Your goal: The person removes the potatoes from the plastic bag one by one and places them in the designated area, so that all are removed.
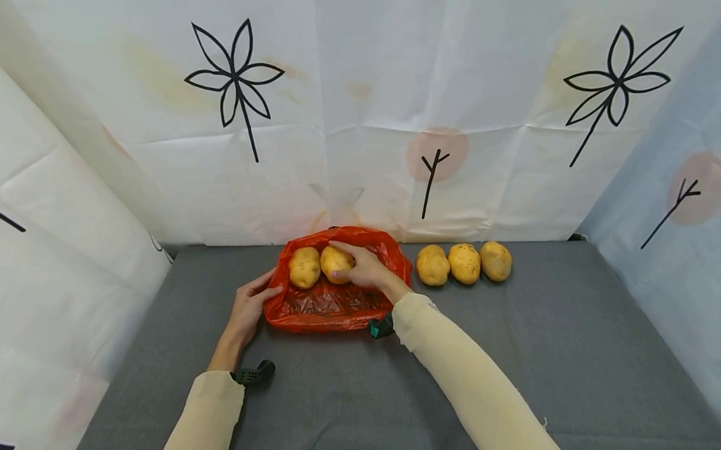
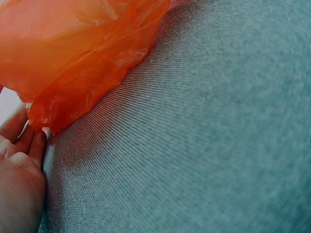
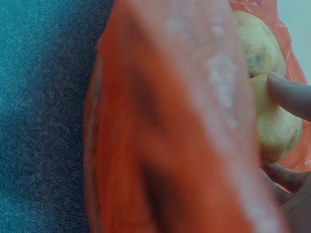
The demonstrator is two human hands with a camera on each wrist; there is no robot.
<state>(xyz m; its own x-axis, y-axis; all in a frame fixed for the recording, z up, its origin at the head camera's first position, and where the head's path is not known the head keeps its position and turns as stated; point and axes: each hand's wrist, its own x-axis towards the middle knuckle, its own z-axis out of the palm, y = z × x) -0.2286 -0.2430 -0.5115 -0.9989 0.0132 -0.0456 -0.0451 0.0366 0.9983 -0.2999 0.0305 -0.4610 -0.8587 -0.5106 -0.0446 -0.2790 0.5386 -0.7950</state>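
A red plastic bag [image 1: 328, 315] lies spread on the grey cloth with its mouth facing up. Inside it, at the left, rests one potato [image 1: 304, 267]. Beside that one is a second potato [image 1: 336, 261], which my right hand [image 1: 365, 269] grips between thumb and fingers. The right wrist view shows the thumb [image 3: 291, 97] on this potato [image 3: 274, 128], with the other potato touching it; a blurred fold of the bag covers much of that view. My left hand [image 1: 251, 309] holds the bag's left edge, its fingers [image 2: 36, 145] at the red plastic.
To the right of the bag, three more potatoes [image 1: 464, 264] stand in a row on the grey cloth [image 1: 557, 350]. White fabric walls [image 1: 354, 103] with drawn plants enclose the back and both sides.
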